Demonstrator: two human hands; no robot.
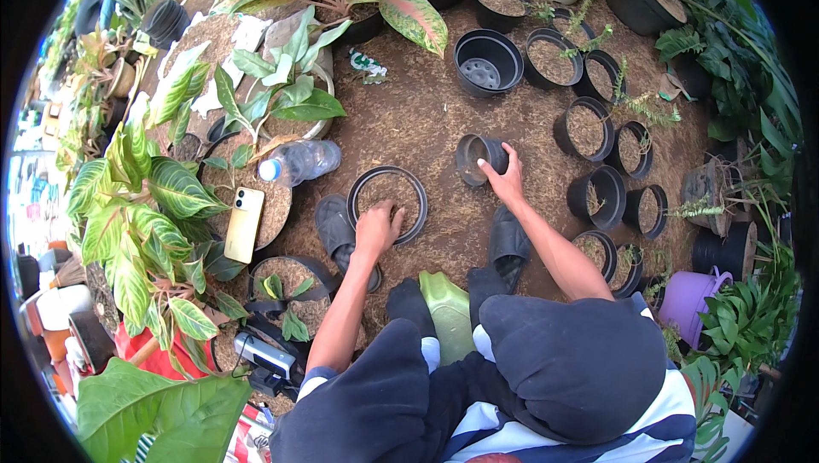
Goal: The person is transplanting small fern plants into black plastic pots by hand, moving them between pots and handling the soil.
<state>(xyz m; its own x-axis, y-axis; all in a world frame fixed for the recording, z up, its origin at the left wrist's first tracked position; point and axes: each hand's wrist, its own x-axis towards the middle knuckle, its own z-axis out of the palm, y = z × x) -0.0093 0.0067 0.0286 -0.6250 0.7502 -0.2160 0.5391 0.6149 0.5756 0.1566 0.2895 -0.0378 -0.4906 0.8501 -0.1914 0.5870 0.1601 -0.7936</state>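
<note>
My left hand (376, 226) rests with its fingers spread on the soil inside a round black pot (415, 182), which stands on the ground between my sandals. Further right, my right hand (507, 177) grips the rim of a small black pot (470, 156). That pot is tilted toward me, thumb inside and fingers round the outside; some soil shows within. Behind it stands a larger black pot (488, 62) with no soil in it and a ribbed bottom.
Several soil-filled black pots (583, 128) with thin sprigs line the right, near a purple bucket (689, 305). On the left are a water bottle (303, 163), a gold phone (245, 224) on a pot and leafy plants (128, 241). Black sandals (509, 250) flank a green stool (446, 309).
</note>
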